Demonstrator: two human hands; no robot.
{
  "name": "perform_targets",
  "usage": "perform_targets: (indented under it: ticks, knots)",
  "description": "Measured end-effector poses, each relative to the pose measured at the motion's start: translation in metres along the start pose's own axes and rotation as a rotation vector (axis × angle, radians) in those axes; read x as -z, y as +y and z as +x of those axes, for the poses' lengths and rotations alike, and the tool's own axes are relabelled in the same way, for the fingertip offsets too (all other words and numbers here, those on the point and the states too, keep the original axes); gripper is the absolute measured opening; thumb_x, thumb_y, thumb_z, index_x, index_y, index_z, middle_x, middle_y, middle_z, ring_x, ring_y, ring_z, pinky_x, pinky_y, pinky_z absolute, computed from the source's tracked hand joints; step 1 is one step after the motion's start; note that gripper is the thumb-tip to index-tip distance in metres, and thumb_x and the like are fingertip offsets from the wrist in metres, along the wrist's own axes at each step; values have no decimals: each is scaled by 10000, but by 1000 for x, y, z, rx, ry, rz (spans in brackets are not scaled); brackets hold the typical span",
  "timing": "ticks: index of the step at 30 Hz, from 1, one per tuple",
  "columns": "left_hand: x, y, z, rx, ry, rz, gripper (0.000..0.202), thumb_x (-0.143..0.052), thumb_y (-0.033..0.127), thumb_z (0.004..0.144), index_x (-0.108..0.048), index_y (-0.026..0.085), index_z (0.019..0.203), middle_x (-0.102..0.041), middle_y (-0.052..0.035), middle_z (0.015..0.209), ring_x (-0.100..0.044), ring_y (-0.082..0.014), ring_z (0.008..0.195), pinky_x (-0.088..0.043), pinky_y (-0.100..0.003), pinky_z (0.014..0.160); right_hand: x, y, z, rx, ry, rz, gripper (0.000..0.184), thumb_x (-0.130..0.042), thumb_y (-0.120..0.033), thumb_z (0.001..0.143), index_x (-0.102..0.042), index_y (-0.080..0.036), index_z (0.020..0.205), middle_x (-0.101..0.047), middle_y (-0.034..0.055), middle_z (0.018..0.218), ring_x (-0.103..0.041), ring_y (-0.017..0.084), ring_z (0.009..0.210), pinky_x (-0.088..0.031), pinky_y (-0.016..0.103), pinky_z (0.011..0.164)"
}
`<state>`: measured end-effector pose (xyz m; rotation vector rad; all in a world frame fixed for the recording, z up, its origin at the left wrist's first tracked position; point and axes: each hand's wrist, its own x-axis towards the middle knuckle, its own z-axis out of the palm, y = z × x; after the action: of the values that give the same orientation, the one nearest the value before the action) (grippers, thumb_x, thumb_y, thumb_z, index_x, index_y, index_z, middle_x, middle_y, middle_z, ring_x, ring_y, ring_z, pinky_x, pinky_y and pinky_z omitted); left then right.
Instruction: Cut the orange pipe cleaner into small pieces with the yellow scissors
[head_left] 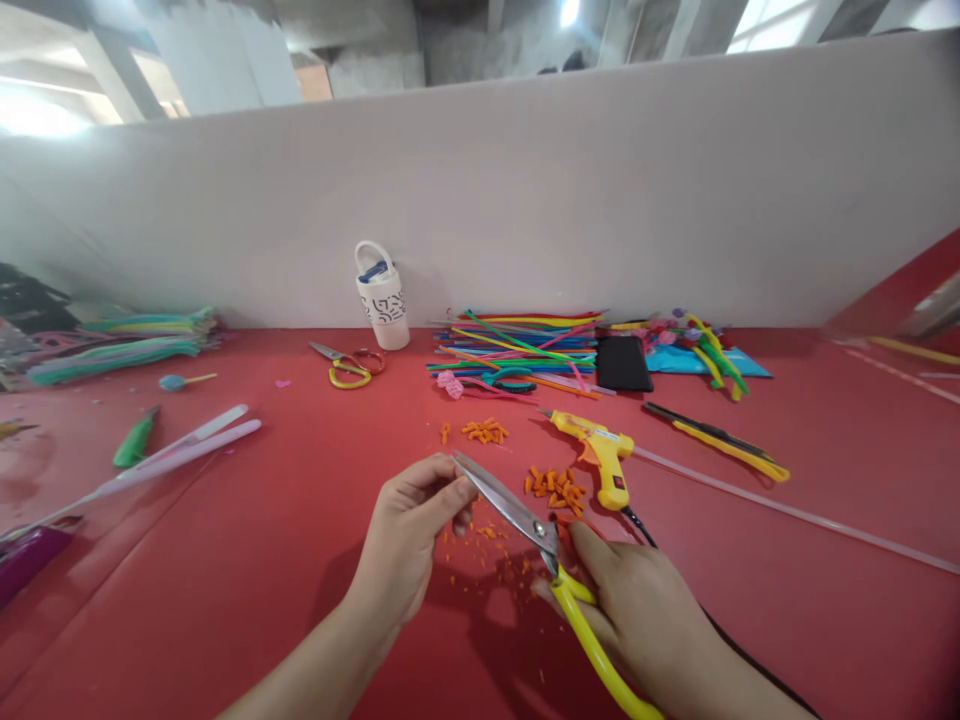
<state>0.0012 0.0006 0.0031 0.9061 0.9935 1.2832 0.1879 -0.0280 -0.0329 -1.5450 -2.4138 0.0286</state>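
The scissors (517,512) are gripped in the right hand (637,620); the left hand (409,530) is pinched at the blade tip, so fingers are best kept clear.

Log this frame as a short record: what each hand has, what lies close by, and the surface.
left hand: fingers pinched at the tip of the scissors' blades; what they pinch is too small to tell
right hand: grips the yellow-handled scissors, blades nearly closed
under the hands: orange scraps
close by: heaps of orange cut pieces, yellow glue gun
farther back: pile of coloured sticks, white cup with handle, second scissors
surface: red table
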Motion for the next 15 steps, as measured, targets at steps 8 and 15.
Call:
perform_targets:
  ticks: [8,15]
  knots:
    - [0,3,0,8,1,26,52,-621,181,653,-600,136,637,-498,33,545,-430,-45,472,-350,-153,445,-4,3,0,-42,3,10,280,-390,-471,773,-406,-217,656,-538,3,444,-489,164,369,-194,253,389]
    - [1,-1,1,118,-117,-4,63,-608,180,665,-560,140,669,-511,31,538,-453,-50,465,-355,-154,445,12,-7,10,-222,-91,536,326,-486,-438,713,-315,-216,544,-344,-70,460,-305,79,415,-226,203,385]
